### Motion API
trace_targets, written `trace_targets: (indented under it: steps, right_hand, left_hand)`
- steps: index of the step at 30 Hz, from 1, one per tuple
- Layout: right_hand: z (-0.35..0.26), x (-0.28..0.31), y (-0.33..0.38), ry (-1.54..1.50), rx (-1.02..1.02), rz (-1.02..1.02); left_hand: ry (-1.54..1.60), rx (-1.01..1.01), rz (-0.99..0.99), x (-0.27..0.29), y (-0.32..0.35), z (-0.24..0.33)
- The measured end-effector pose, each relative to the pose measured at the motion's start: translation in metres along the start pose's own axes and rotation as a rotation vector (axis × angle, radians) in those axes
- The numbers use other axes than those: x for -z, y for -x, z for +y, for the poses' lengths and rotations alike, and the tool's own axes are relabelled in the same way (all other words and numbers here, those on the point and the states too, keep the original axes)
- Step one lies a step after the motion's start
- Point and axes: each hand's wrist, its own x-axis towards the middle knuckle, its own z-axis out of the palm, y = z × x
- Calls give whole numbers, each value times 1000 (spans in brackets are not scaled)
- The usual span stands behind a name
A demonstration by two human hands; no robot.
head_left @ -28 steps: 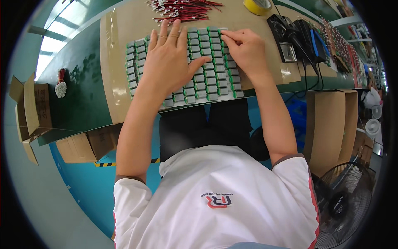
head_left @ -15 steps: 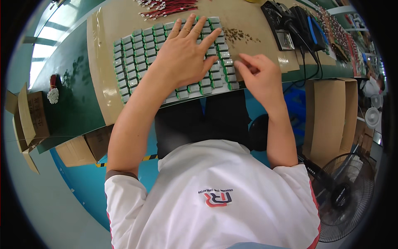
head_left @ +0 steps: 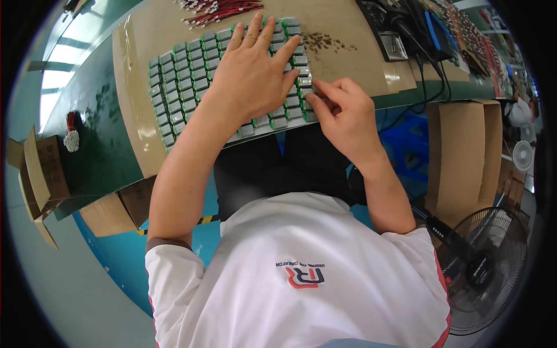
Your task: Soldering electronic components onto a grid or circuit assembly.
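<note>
Rows of small grey blocks with green edges (head_left: pixel 185 83) lie on a pale flat backing near the table's front edge. My left hand (head_left: pixel 248 74) rests on these blocks with its fingers spread, covering part of the middle and right rows. At the right edge of the rows is my right hand (head_left: pixel 347 115), thumb and index finger pinched together against the outermost blocks. Whatever lies between those fingertips is too small or too hidden to tell.
Brown paper (head_left: pixel 336 69) covers the table, with dark crumbs (head_left: pixel 328 42) scattered right of the blocks. Red wires with white ends (head_left: pixel 223 11) lie behind. A black soldering iron station (head_left: pixel 394 32) stands at the back right, its cable hanging down. A fan (head_left: pixel 481 269) stands lower right.
My right hand has moved left, from beside the blocks to their right edge. My left hand stays spread on the blocks. The whole view has shifted slightly.
</note>
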Motion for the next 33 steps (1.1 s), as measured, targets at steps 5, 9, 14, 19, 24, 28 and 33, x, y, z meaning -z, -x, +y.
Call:
trace_targets:
  steps: [5,9,14,19,24,28,33]
  right_hand:
    - [2,-3,2,45,48,31]
    - [-5,-7,3,79,58,72]
    - [-3,-3,1,101,50,84]
    - [0,6,-32,202,49,103]
    - [17,-17,-69,161,215,219]
    - [27,-30,-74,175,238,184]
    - [20,-34,-73,86,174,171]
  left_hand:
    - [55,-52,-234,42,-32,-4]
    - [109,-270,194,3,-29,-24]
    - [99,-126,-288,49,-47,-19]
    - [206,-214,-101,25,-45,-36]
    - [76,-352,82,10,-40,-44]
    - [159,-221,-306,46,-57,-33]
    - [221,-242,-209,33,-53,-47]
